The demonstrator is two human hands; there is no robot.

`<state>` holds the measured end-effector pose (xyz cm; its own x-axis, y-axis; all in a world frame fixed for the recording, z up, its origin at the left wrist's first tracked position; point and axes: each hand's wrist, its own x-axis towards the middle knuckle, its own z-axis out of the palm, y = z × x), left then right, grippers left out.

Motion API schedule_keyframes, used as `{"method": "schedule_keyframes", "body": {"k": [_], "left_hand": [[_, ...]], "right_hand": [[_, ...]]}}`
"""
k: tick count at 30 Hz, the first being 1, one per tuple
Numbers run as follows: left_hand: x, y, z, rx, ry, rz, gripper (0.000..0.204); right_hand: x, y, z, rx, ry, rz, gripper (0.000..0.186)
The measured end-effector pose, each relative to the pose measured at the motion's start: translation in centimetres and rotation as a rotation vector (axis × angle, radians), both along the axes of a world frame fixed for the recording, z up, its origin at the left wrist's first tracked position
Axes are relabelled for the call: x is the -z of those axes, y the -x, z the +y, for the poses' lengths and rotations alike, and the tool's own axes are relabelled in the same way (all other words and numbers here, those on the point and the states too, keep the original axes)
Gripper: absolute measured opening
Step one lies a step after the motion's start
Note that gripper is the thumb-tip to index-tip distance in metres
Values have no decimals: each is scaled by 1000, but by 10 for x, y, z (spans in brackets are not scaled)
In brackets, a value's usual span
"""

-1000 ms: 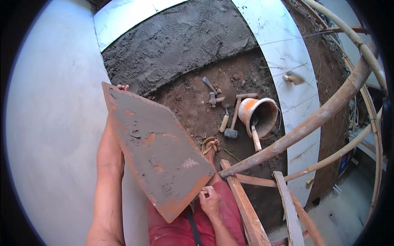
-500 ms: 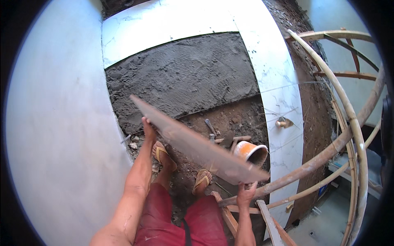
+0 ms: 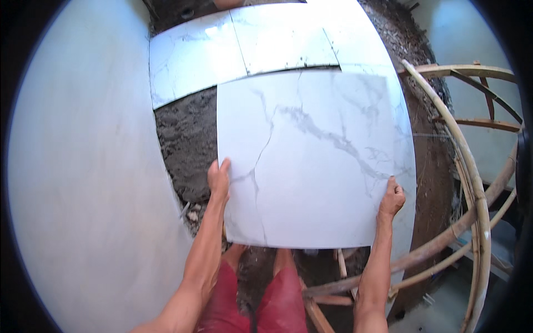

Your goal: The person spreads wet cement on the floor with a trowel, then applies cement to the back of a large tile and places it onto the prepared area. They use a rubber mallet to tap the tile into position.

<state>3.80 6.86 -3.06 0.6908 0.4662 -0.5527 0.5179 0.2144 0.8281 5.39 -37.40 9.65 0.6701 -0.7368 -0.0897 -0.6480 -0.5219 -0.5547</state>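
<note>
A large white floor tile [image 3: 316,177] with grey marble veins is held face up in front of me, between my two hands. My left hand [image 3: 219,178] grips its left edge, thumb on top. On the opposite edge, my right hand [image 3: 392,198] is closed round the side. Beneath and to the left of the tile shows wet grey mortar [image 3: 189,144]. The tile's far edge lies close to a row of laid marble tiles [image 3: 283,47]; whether it touches them I cannot tell. It hides most of the mortar bed, my feet and the bucket.
A pale wall [image 3: 89,166] runs along the left side. Bamboo poles [image 3: 472,166] curve down the right, beside bare soil [image 3: 430,188]. Near my right forearm are wooden pieces [image 3: 316,316]. Small rubble [image 3: 194,213] lies at the wall's foot.
The tile has swung from a steep tilt, its brown underside edge-on to me, to nearly flat with its white face up. Both hands have moved forward with it, the right one farther right.
</note>
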Motion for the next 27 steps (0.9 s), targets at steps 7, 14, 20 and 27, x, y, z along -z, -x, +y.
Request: {"method": "schedule_keyframes", "body": {"k": [7, 14, 20, 27], "left_hand": [[63, 16, -21, -109, 8, 76, 28], [154, -34, -69, -13, -141, 53, 28], [215, -113, -84, -66, -34, -142, 24], [237, -163, -94, -46, -39, -162, 23]], "right_hand": [[130, -64, -38, -84, 28, 99, 52], [240, -131, -83, -132, 36, 41, 51], [306, -203, -96, -173, 26, 12, 50], [342, -258, -116, -178, 2, 34, 49]]}}
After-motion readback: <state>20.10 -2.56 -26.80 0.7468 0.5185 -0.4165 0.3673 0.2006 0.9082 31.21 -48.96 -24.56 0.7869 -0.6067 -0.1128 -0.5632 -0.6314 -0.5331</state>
